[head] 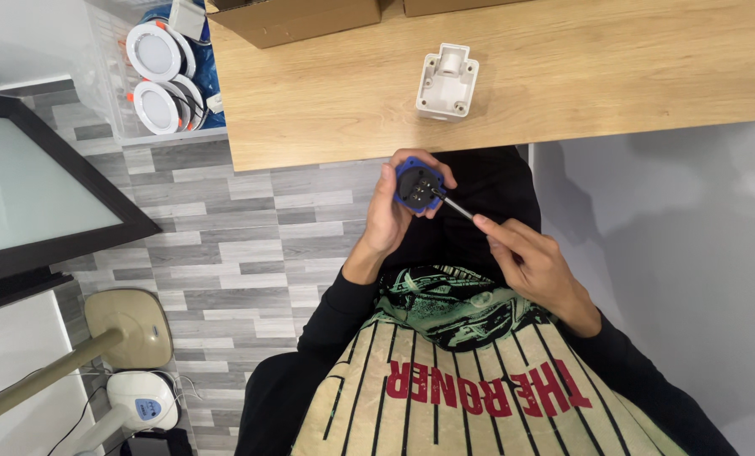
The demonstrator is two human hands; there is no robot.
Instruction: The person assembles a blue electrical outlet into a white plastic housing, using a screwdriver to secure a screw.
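I have the blue round plug [417, 184] wrapped in my left hand [387, 221], just off the table's [327, 101] near edge. My right hand [529, 263] pinches a thin screwdriver [453, 205], its tip in the plug's dark face. I'd keep the shaft square to the screw and the plug steady.

Two brown cardboard boxes [297, 19] stand at the wooden table's [614, 76] far edge.
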